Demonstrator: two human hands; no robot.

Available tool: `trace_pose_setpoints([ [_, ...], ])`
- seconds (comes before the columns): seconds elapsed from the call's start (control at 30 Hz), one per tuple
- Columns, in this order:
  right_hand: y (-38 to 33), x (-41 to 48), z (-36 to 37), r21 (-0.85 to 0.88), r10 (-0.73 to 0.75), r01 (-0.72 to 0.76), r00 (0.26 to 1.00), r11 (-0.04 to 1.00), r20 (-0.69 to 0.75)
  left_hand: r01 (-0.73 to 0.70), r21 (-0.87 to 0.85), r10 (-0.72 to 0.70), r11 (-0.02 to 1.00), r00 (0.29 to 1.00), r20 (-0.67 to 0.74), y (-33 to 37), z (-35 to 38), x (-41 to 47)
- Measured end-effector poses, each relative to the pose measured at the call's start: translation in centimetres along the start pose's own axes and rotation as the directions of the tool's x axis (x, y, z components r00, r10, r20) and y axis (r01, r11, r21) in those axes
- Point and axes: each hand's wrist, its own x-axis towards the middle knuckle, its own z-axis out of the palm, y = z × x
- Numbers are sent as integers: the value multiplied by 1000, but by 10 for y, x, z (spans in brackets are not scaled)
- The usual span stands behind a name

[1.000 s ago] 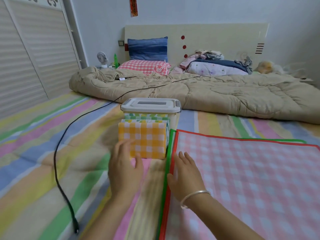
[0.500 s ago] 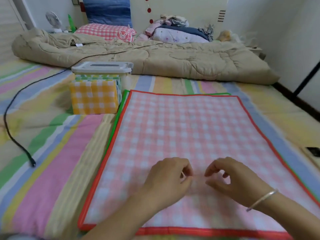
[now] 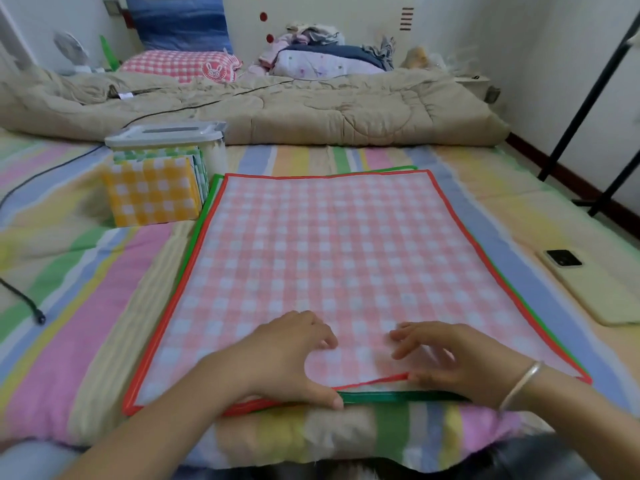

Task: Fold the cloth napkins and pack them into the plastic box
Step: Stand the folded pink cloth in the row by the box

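A pink checked napkin with a red border lies flat on the striped bed sheet, on top of a green-bordered napkin. My left hand and my right hand sit at its near edge, fingers on top and the left thumb at the hem. Between them the red hem is raised a little off the green one. At the far left stands the plastic box with its white lid on. A stack of folded napkins, yellow checked in front, stands against it.
A phone lies on the sheet at the right. A black cable end lies at the left. A beige quilt and pillows fill the back. Black stand legs rise at the right wall.
Both hands left the folded yellow stack and came to the near edge of the pink napkin. They now pinch that edge, and it has lifted slightly. The view swung right.
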Motion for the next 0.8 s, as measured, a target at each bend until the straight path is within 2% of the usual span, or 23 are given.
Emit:
trace_pose_setpoints([
  [0.1,-11,2,-2,-114,92,-94,995,989,-24,-10,-69,11,998,1000,15,-6,-7,-2],
  [0.2,-27,6,-12,-163,147,-157,987,974,-68,-29,-14,31,999,990,136,-7,-16,-5],
  [0.33,-37,13,-40,-130,219,-208,973,969,78,-37,-39,47,999,960,275,2,-42,-4],
  [0.4,-36,19,-54,-127,257,-239,955,963,150,14,-26,-6,1000,956,293,4,-60,2],
  [0.47,-32,30,-65,-178,277,-253,952,951,130,72,4,-70,997,956,283,3,-78,13],
  [0.53,-25,45,-71,-289,265,-246,964,925,27,123,59,-134,991,964,231,0,-93,27],
  [0.63,-6,72,-71,-399,230,-272,961,876,-150,222,278,-237,935,971,19,-9,-106,50],
  [0.7,8,90,-65,-412,232,-310,946,857,-228,290,363,-259,886,957,-132,-17,-106,63],
  [0.8,26,116,-54,-364,278,-381,911,850,-305,338,371,-232,865,925,-301,-27,-97,76],
])
